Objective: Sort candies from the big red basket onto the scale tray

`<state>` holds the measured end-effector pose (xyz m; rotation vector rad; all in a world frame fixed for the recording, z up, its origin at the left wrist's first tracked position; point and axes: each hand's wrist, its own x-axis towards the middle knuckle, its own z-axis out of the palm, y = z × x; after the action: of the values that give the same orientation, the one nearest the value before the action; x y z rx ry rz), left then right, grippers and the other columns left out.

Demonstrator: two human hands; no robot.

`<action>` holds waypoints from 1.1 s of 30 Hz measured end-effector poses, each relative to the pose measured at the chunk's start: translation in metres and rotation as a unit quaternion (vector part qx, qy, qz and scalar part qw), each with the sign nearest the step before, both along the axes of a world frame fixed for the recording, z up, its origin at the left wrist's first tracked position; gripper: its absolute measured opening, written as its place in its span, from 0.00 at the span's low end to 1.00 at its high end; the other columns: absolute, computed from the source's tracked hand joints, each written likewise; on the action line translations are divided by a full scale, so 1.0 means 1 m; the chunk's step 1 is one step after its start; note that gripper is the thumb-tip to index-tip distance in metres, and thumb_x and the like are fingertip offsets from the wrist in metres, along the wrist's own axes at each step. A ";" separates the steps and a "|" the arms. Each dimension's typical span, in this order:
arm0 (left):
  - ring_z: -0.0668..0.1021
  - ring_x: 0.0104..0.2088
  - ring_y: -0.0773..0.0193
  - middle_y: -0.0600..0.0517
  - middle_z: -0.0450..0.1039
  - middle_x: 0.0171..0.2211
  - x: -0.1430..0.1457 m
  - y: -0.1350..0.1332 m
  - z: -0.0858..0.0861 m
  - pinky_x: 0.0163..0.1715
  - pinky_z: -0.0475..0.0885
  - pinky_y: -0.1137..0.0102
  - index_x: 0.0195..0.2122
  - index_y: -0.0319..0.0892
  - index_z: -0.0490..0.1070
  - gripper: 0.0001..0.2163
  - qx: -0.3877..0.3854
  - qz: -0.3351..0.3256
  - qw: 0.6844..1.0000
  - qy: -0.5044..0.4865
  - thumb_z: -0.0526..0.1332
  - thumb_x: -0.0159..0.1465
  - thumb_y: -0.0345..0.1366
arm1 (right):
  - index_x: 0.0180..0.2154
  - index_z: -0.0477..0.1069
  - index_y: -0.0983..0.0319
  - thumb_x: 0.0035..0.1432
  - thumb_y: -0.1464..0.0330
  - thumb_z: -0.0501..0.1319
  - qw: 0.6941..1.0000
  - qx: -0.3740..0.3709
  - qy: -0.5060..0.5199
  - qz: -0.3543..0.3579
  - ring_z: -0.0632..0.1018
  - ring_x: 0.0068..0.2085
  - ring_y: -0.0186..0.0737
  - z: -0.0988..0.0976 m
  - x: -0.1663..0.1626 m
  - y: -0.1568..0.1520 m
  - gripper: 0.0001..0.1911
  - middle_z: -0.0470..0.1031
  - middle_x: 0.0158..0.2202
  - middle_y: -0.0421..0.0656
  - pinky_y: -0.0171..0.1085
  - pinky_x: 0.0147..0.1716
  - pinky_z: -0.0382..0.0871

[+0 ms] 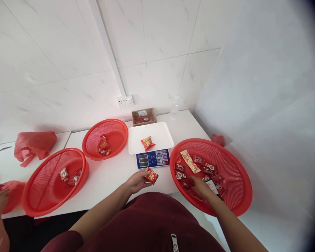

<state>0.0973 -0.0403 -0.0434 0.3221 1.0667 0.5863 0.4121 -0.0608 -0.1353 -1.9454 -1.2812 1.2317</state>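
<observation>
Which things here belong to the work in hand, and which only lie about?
In hand: left hand holding red snack packet; right hand in right red mesh basket; white-topped digital scale.
Lying about: crumpled red plastic bag; small brown cardboard box; clear plastic bottle.

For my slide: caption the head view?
Left hand holds a snack packet; right hand reaches into a red basket.

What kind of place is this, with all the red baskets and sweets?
Probably a small packing or weighing station for wrapped snacks, not a home kitchen. A digital scale holds one red packet, three red mesh baskets hold more, and the left hand grips another packet beside the white tiled wall.
</observation>
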 end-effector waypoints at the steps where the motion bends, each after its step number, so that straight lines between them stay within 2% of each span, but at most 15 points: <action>1: 0.77 0.38 0.61 0.46 0.75 0.40 0.000 0.000 0.000 0.44 0.68 0.64 0.40 0.41 0.65 0.12 0.000 0.001 1.000 -0.002 0.65 0.55 0.32 | 0.28 0.74 0.56 0.35 0.76 0.61 0.999 -0.009 -0.023 0.022 0.77 0.33 0.43 0.002 0.003 0.002 0.14 0.77 0.26 0.38 0.38 0.37 0.66; 3: 0.78 0.37 0.61 0.47 0.75 0.40 -0.001 -0.001 -0.001 0.43 0.68 0.64 0.40 0.41 0.65 0.14 0.000 0.004 1.000 -0.002 0.65 0.54 0.31 | 0.31 0.73 0.57 0.36 0.75 0.60 0.997 -0.021 -0.061 0.045 0.77 0.34 0.44 0.006 0.009 0.006 0.15 0.78 0.28 0.40 0.38 0.37 0.66; 6: 0.78 0.35 0.62 0.47 0.76 0.39 0.000 0.000 0.000 0.42 0.68 0.65 0.40 0.41 0.65 0.14 -0.003 0.001 1.000 0.005 0.65 0.53 0.30 | 0.32 0.72 0.58 0.38 0.73 0.59 0.997 -0.012 -0.070 0.024 0.78 0.35 0.44 0.015 0.017 0.011 0.14 0.79 0.29 0.41 0.39 0.39 0.67; 10: 0.77 0.32 0.64 0.48 0.75 0.37 -0.001 0.002 0.001 0.40 0.68 0.66 0.40 0.40 0.64 0.14 -0.015 0.005 1.000 0.022 0.64 0.53 0.30 | 0.35 0.70 0.59 0.41 0.66 0.61 0.999 -0.003 0.019 -0.050 0.79 0.35 0.45 0.038 0.016 0.024 0.15 0.79 0.31 0.42 0.40 0.36 0.70; 14: 0.77 0.33 0.64 0.49 0.75 0.37 -0.004 0.003 0.002 0.40 0.68 0.66 0.40 0.41 0.63 0.15 -0.021 0.021 0.999 0.026 0.64 0.53 0.31 | 0.38 0.68 0.58 0.42 0.61 0.63 0.985 0.000 0.140 -0.103 0.79 0.33 0.43 0.073 -0.008 0.054 0.18 0.79 0.32 0.41 0.40 0.31 0.73; 18: 0.77 0.32 0.65 0.49 0.76 0.37 -0.011 0.004 0.003 0.39 0.67 0.67 0.39 0.41 0.63 0.14 -0.012 0.028 0.999 0.023 0.64 0.51 0.31 | 0.35 0.69 0.58 0.40 0.64 0.64 0.981 0.043 0.162 -0.095 0.78 0.33 0.42 0.095 -0.050 0.099 0.16 0.78 0.32 0.41 0.36 0.25 0.72; 22: 0.77 0.33 0.65 0.49 0.75 0.38 -0.021 0.004 0.004 0.39 0.67 0.67 0.39 0.41 0.63 0.17 0.000 0.041 0.999 0.014 0.63 0.48 0.28 | 0.33 0.70 0.58 0.38 0.67 0.66 0.982 0.036 0.179 -0.050 0.77 0.30 0.40 0.096 -0.087 0.142 0.15 0.77 0.30 0.40 0.35 0.23 0.72; 27: 0.77 0.34 0.65 0.49 0.75 0.39 -0.036 0.001 0.001 0.39 0.68 0.68 0.41 0.41 0.63 0.18 0.007 0.064 0.998 0.005 0.62 0.48 0.28 | 0.32 0.71 0.58 0.40 0.67 0.66 0.981 0.028 0.193 -0.017 0.76 0.30 0.37 0.085 -0.114 0.177 0.12 0.76 0.30 0.41 0.38 0.29 0.76; 30: 0.76 0.34 0.65 0.49 0.74 0.39 -0.043 0.001 -0.001 0.38 0.68 0.68 0.40 0.41 0.64 0.17 0.007 0.076 0.997 0.005 0.61 0.48 0.27 | 0.36 0.72 0.58 0.42 0.66 0.65 0.981 0.034 0.193 -0.002 0.78 0.34 0.39 0.081 -0.122 0.189 0.14 0.78 0.35 0.43 0.39 0.34 0.76; 33: 0.77 0.35 0.65 0.50 0.74 0.39 -0.047 0.005 0.000 0.39 0.69 0.68 0.39 0.42 0.64 0.17 0.005 0.084 0.996 0.009 0.60 0.46 0.25 | 0.45 0.72 0.58 0.43 0.65 0.64 0.982 0.051 0.184 0.012 0.77 0.45 0.44 0.077 -0.129 0.196 0.23 0.77 0.46 0.47 0.42 0.42 0.74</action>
<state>0.0503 -0.0354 -0.0438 0.2489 1.1154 0.7404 0.2826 0.1353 -0.0578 -1.5449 -1.1524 1.4277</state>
